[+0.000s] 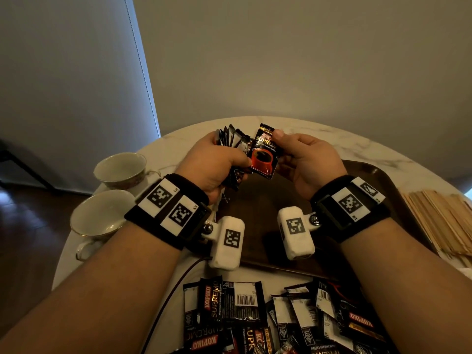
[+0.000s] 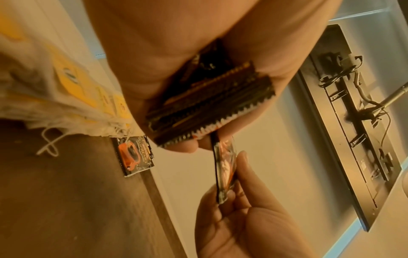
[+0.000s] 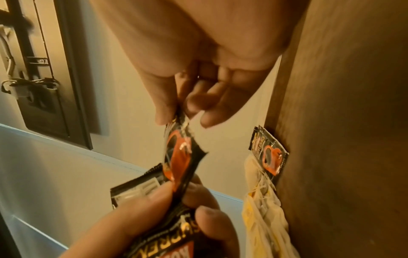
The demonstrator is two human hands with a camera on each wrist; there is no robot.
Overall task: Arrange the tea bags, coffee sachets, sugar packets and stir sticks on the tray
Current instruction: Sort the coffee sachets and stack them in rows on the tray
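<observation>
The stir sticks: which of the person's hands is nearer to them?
Right. The right hand is raised over the tray, nearer the stir sticks at the table's right edge; the left hand is farther left.

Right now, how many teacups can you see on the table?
2. Both stand left of the tray: the far teacup near the table's back-left edge, the near teacup just beside the left wrist. Others may be hidden.

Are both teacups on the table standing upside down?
No, the two teacups stand upright beside the left hand, and their open bowls show.
</observation>
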